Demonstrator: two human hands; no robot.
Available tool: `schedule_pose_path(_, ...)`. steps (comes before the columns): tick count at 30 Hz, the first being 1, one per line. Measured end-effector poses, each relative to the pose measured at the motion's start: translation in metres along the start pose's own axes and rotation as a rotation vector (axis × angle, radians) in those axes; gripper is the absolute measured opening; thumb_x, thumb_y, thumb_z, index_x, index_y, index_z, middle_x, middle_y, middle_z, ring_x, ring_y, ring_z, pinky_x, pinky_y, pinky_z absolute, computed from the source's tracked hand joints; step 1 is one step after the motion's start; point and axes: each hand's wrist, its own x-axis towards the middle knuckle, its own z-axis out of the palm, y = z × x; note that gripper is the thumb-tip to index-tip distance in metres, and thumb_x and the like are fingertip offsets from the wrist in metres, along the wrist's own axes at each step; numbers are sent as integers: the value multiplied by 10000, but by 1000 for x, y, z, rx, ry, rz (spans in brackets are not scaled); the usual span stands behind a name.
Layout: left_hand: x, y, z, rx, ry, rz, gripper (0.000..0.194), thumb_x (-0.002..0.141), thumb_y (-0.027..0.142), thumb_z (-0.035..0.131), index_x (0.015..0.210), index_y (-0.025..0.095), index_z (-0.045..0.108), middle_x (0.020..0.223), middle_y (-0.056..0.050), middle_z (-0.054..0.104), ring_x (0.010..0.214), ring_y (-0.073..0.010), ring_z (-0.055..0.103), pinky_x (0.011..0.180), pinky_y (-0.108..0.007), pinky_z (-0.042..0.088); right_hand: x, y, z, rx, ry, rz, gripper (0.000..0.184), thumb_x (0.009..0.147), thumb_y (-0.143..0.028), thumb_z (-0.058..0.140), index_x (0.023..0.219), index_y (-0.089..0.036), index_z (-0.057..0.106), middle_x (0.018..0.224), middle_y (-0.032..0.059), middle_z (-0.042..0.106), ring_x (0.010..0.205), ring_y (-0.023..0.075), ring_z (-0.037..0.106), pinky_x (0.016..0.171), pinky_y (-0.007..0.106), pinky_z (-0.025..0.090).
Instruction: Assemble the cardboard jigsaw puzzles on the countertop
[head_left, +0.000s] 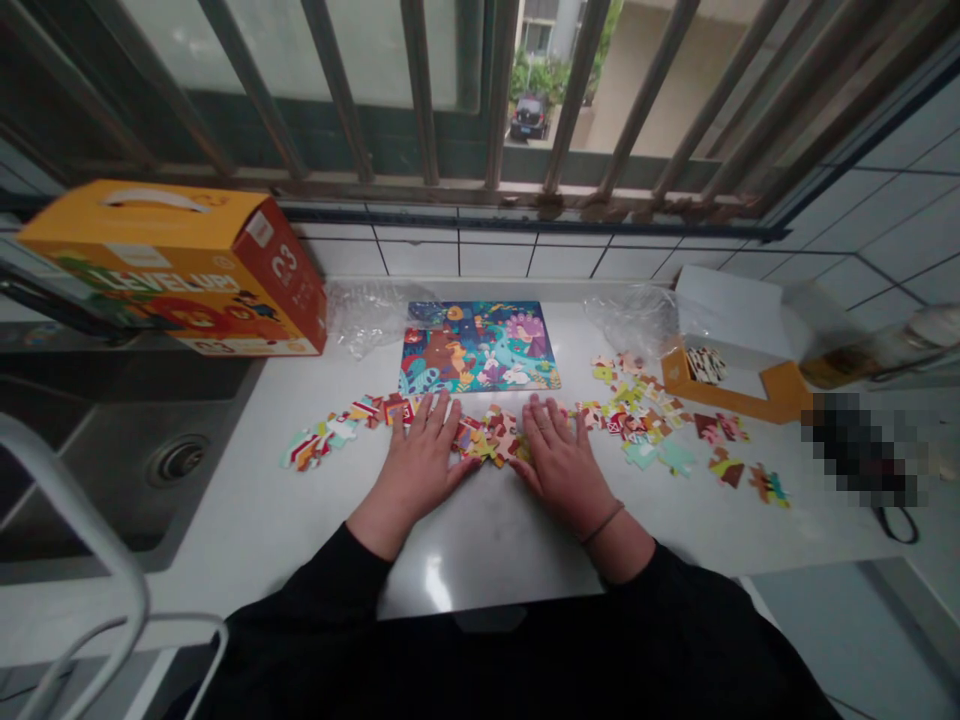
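Observation:
My left hand [424,450] lies flat on the white counter [247,510], fingers stretched out and touching loose jigsaw pieces [491,435]. My right hand [559,455] lies flat beside it, fingers spread over the same small cluster of pieces. Neither hand holds anything. Behind the hands sits a finished colourful puzzle picture [478,347]. More loose pieces are strewn to the left [334,432] and to the right [660,425].
An orange puzzle box [180,265] stands at the back left above a steel sink [142,460]. Clear plastic bags [375,312] lie near the tiled wall. A white box and an orange tray [739,390] sit at the right. A barred window is ahead.

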Motion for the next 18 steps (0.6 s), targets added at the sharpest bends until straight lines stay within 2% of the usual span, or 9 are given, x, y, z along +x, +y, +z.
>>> schedule_pose_path(2, 0, 4, 0, -13, 7, 75, 826, 1088, 628, 526, 1764, 206, 309, 1849, -144, 219, 1721, -400, 189, 1354, -749, 127, -2, -8, -1, 44, -6, -158, 762, 1134, -536, 472, 1767, -147, 306, 1845, 141, 188, 1731, 358, 149, 1373, 681, 120)
schedule_pose_path(4, -5, 9, 0, -35, -8, 178, 802, 1100, 593, 525, 1771, 222, 287, 1845, -123, 248, 1725, -369, 191, 1371, -723, 97, -6, -16, 0, 80, -31, -225, 768, 1127, -534, 497, 1770, -164, 298, 1839, 126, 220, 1728, 339, 172, 1371, 674, 157)
schedule_pose_path(8, -25, 16, -1, -52, -54, 237, 788, 1105, 565, 531, 1765, 205, 295, 1836, -113, 279, 1717, -355, 222, 1380, -702, 84, -21, -21, 2, 93, -82, -206, 787, 1119, -507, 528, 1775, -162, 265, 1835, 121, 221, 1711, 358, 231, 1340, 700, 232)
schedule_pose_path(13, -57, 15, -3, -53, -38, 236, 825, 1105, 576, 515, 1784, 205, 229, 1833, -113, 290, 1720, -348, 215, 1384, -676, 98, -50, -18, 2, 84, -75, -204, 812, 1104, -484, 561, 1783, -175, 238, 1844, 85, 192, 1706, 363, 233, 1363, 680, 164)
schedule_pose_path(18, -83, 10, -10, -40, -24, 252, 876, 1100, 582, 514, 1798, 207, 141, 1828, -106, 306, 1712, -328, 248, 1389, -633, 119, -76, -25, 3, 68, -44, -194, 825, 1084, -474, 601, 1770, -145, 280, 1832, 102, 248, 1707, 359, 227, 1380, 646, 104)
